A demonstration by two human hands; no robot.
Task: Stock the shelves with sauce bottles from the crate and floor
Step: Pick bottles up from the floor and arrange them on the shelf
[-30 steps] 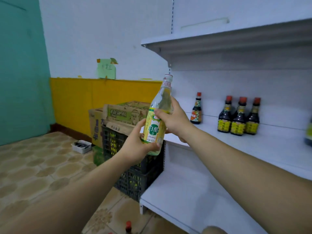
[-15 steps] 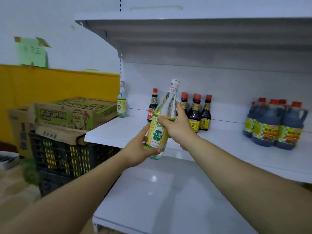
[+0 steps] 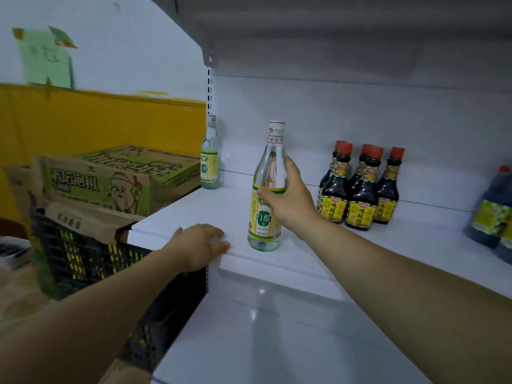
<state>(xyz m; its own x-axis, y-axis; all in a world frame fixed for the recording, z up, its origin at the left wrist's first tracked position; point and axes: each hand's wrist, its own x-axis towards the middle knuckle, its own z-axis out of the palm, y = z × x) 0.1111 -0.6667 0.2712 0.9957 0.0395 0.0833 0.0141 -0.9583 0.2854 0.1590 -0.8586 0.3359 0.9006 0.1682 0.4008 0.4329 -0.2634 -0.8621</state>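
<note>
白醋 bottle (image 3: 263, 217) now on shelf (image 3: 191, 209)

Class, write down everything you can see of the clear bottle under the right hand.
The white vinegar bottle is clear, glass-like, holding colourless liquid, with a white red-printed cap and a yellow-and-green label. It stands upright near the front edge of the white shelf, apart from the dark sauce bottles. The right hand grips its shoulder, fingers curled round it.
</note>
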